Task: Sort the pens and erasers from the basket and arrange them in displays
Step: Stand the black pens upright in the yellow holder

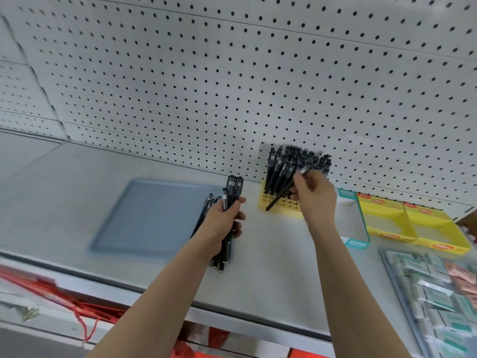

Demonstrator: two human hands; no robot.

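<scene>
My left hand (225,221) grips a bundle of black pens (233,187) above the white shelf, their caps pointing up. My right hand (313,195) pinches one black pen (280,196), held slanted, its lower end in front of the yellow pen holder (281,204). That holder stands against the pegboard and is packed with several upright black pens (296,161). At the far right a grey tray (392,277) holds several wrapped erasers (438,293).
A blue-grey tray (154,215) lies flat on the shelf (271,280) left of my left hand. Right of the holder stand a white and teal box (356,228) and two yellow display boxes (413,223). Red goods (64,293) hang below the shelf edge.
</scene>
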